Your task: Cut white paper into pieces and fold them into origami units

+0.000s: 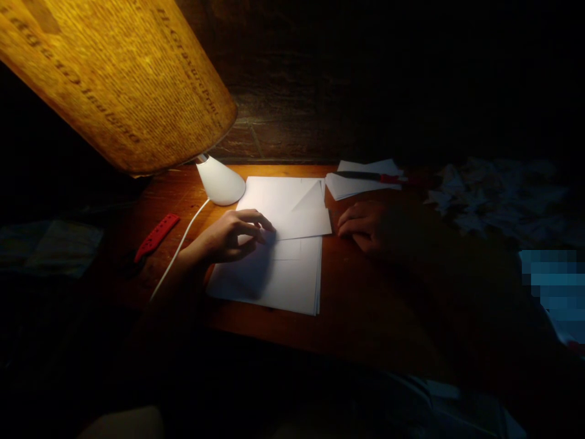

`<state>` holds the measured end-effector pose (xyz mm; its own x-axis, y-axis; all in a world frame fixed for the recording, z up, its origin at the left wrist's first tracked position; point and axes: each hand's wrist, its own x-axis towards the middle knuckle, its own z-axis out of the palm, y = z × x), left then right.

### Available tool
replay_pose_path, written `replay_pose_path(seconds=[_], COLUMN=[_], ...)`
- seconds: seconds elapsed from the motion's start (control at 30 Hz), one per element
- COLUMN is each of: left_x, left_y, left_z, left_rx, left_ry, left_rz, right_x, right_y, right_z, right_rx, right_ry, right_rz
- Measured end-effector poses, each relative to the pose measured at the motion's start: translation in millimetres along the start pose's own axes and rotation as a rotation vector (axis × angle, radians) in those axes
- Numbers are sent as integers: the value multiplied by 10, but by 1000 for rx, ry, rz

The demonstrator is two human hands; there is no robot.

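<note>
A stack of white paper sheets (283,277) lies on the wooden table (356,305), with a partly folded white sheet (287,204) on its far end. My left hand (231,235) rests on the stack, fingers curled, with the fingertips pressing the near edge of the folded sheet. My right hand (365,225) lies on the bare wood just right of the folded sheet, fingers loosely curled and pointing toward its corner, holding nothing I can see.
A lit lamp with a large yellow printed shade (119,79) and white base (220,181) stands at the back left, its white cord (176,253) running toward me. A red tool (156,236) lies left. More paper (363,180) with a red-capped pen (372,177) lies behind; crumpled papers (493,195) at right.
</note>
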<state>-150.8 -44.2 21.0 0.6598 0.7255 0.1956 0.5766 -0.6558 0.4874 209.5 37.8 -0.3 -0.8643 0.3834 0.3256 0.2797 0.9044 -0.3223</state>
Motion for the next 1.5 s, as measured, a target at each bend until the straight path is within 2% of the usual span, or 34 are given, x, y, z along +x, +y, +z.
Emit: replay_pose_path(seconds=[0.2,0.33,0.47,0.67,1.03,1.13,1.3,1.37,1.5], left_x=[10,14,11,9,4,7,59,82,112], left_y=[20,27,28,30,17,1,-84,-133,-177], left_z=[-5,-18,-39,-58,-51,-15,134,190,247], left_rx=[-14,-23,-43,-58,-91,-85,3,53,93], left_ry=[-4,-11,-22,-44,-30,-13,221,201,117], left_rz=[-27,-42,-67,-80,-88,-79,-149,-192,-204], right_x=[20,51,79,80,55,68,92,102,116], right_y=[-144,-164,-132,-103,-71,-84,-99,-93,-80], right_z=[114,238,239,229,320,336,352,375,423], right_rx=[-43,-28,0,49,170,177,136,77,-22], right_ry=[109,46,-2,10,115,125,264,285,230], right_rz=[11,-17,6,27,92,85,165,183,212])
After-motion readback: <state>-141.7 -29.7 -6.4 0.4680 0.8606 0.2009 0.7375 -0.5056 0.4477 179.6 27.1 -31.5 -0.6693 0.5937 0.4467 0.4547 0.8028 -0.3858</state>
